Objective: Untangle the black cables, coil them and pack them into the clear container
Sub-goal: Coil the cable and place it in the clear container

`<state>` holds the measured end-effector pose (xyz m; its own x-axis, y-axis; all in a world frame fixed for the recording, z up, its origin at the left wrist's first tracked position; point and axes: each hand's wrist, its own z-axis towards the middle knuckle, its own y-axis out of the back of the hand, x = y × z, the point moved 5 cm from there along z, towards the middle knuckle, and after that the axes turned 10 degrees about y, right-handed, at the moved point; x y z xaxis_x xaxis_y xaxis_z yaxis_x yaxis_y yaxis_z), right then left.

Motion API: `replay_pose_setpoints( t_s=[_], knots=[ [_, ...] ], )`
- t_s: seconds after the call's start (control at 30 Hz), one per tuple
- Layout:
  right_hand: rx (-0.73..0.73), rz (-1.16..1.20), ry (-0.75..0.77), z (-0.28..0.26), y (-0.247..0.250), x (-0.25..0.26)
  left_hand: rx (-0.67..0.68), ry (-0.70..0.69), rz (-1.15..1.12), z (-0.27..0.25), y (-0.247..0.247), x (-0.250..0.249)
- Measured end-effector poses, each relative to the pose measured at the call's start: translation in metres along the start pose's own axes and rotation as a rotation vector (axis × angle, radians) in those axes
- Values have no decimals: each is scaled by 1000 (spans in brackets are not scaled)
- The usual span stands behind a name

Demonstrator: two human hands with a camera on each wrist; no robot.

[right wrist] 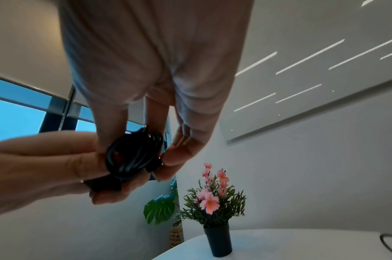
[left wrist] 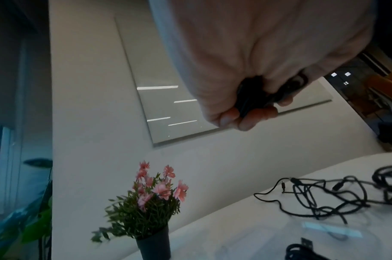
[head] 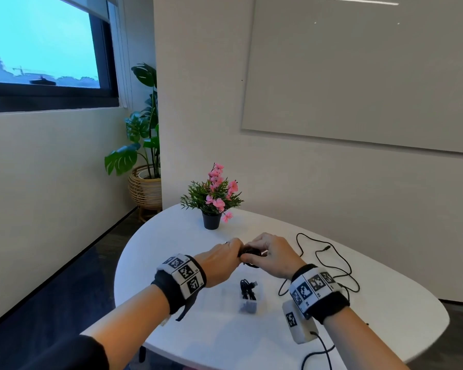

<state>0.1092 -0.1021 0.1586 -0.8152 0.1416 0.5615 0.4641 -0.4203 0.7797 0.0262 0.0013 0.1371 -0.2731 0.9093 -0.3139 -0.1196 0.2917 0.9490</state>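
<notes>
A small coil of black cable (head: 251, 253) hangs above the white table (head: 171, 236), held between both hands. My left hand (head: 226, 259) grips its left side, fingers curled round the strands (left wrist: 255, 103). My right hand (head: 267, 252) pinches the coil (right wrist: 132, 156) from the right with thumb and fingers. Loose black cable (head: 329, 263) sprawls tangled (left wrist: 319, 197) on the table to the right. The clear container (head: 247, 303) stands near the table's front, with a coiled black cable (head: 247, 288) in it.
A black pot with pink flowers (head: 213, 201) stands at the table's far side. A white box with a marker and its own lead (head: 298, 325) lies by my right wrist. A large leafy plant in a basket (head: 145, 161) stands on the floor behind the table.
</notes>
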Motion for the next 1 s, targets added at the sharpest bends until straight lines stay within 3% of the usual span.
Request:
replay_pose_setpoints(
  t_s=[0.17,0.3,0.4,0.63,0.77,1.0],
  knots=[
    [85,-19,58,8,-1,3,86,-5,-99,0,-9,7],
    [67,-66,1,15,-9,-9,11,-16,-183,11,-5,16],
    [-35,52,-145,12,-23,-27,-56,-52,-189,26,1,30],
    [-179,312,-510,0,-72,-61,-41,133,-297,46,-14,50],
    [-271,302,-631,-6,-86,-71,8,200,-219,58,-37,52],
    [-254,151,-773,-9,-114,-71,81,300,-237,65,-53,71]
  ],
)
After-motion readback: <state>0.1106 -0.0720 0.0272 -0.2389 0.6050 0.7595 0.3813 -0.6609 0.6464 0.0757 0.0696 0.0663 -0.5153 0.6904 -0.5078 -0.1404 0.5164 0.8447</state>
